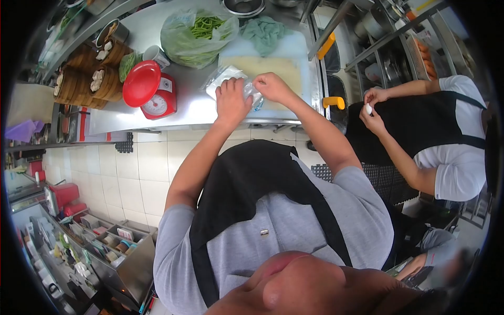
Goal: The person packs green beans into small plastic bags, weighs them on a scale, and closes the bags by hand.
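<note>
On the steel counter, my left hand lies with its fingers spread on a clear plastic bag that has something whitish in it. My right hand is at the bag's right side with its fingers curled closed; what they hold, if anything, is hidden. Beneath and behind my right hand is a pale cutting board, with a green cloth on its far part. A large plastic bag of green beans stands behind my left hand. A red scale is to the left.
Bamboo steamers and a metal cup are at the left. A dark bowl sits at the back. On the right, a co-worker in a black apron holds a small white item. Metal shelves stand behind the co-worker.
</note>
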